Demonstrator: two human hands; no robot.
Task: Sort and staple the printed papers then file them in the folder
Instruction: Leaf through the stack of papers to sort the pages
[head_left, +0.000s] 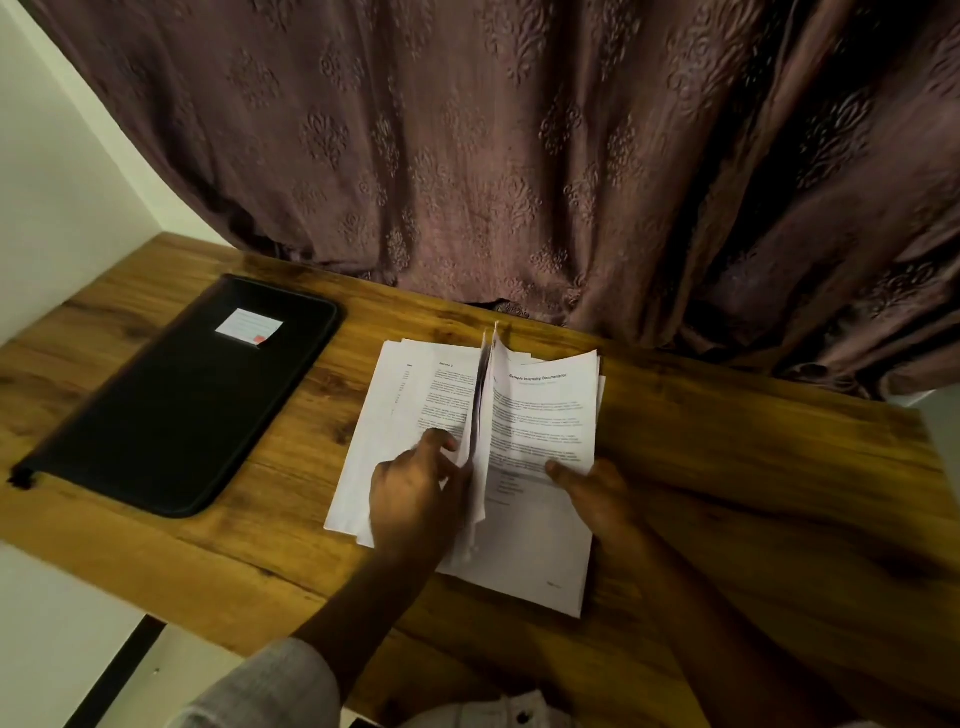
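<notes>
A stack of printed papers (540, 415) lies on the wooden desk (753, 493), slightly right of centre. A few sheets stand on edge in the middle of the stack, splitting it into a left pile (395, 410) and a right pile. My left hand (415, 499) pinches the raised sheets near their lower edge, its index finger lying on the left pile. My right hand (597, 493) grips the right pile at its right side, thumb on the top page. A black zip folder (182, 395) with a white label lies shut on the desk to the left.
A brown patterned curtain (519, 156) hangs right behind the desk and touches its back edge. A white wall (52, 182) borders the desk on the left. No stapler shows in this view.
</notes>
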